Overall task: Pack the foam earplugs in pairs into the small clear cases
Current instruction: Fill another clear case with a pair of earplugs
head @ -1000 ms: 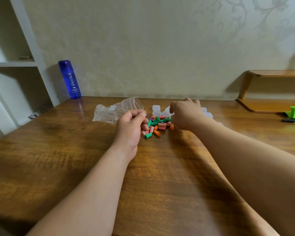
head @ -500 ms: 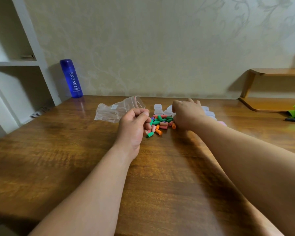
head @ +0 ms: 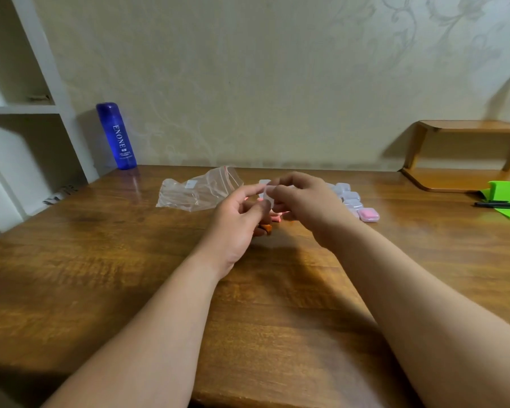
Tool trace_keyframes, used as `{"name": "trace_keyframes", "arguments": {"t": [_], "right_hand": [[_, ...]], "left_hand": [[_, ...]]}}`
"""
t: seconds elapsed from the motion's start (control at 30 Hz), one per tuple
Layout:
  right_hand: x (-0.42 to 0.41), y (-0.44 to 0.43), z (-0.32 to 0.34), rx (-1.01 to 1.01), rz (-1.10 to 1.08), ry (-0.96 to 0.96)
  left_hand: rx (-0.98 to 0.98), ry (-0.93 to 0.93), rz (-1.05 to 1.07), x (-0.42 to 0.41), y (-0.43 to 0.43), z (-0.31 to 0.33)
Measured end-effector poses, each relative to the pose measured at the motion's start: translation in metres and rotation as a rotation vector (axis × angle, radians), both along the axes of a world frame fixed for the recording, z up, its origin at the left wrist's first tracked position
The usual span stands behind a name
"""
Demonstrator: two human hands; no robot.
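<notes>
The wooden surface (head: 130, 275) carries a blue bottle (head: 117, 136) upright at its far left corner and a clear bag (head: 195, 191) lying near centre. A few earplugs (head: 267, 228) and clustered cases (head: 349, 197) lie to the right of the bag, with a pink case (head: 368, 214) at the cluster's near end. Far right are a low shelf (head: 460, 178), a green stand (head: 507, 195) and a pen (head: 498, 205).

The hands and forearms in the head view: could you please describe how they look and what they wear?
Both are bare: the left hand and right hand wear no gloves, and I see no rings, though the picture is slightly blurred there. The left forearm and right forearm show no sleeves, watch or bracelet up to the frame's edge.
</notes>
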State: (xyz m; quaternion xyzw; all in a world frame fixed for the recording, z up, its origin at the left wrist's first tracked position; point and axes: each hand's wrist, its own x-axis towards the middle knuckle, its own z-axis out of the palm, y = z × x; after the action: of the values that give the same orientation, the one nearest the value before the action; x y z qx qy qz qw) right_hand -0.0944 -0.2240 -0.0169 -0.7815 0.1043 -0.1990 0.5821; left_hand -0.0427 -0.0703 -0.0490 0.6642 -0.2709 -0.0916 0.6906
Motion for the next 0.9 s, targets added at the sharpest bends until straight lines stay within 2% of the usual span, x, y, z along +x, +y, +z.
{"name": "trace_keyframes", "arguments": {"t": [0.23, 0.73, 0.9], "right_hand": [[-0.01, -0.004, -0.014, 0.1, 0.054, -0.011], [-0.01, -0.012, -0.015, 0.064, 0.096, 0.07], [-0.009, -0.007, -0.016, 0.021, 0.085, 0.039]], "left_hand": [[0.003, 0.033, -0.062, -0.002, 0.005, -0.004], [0.033, 0.083, -0.111, -0.001, 0.004, -0.005], [0.035, 0.1, -0.096, 0.0, 0.005, -0.005]]}}
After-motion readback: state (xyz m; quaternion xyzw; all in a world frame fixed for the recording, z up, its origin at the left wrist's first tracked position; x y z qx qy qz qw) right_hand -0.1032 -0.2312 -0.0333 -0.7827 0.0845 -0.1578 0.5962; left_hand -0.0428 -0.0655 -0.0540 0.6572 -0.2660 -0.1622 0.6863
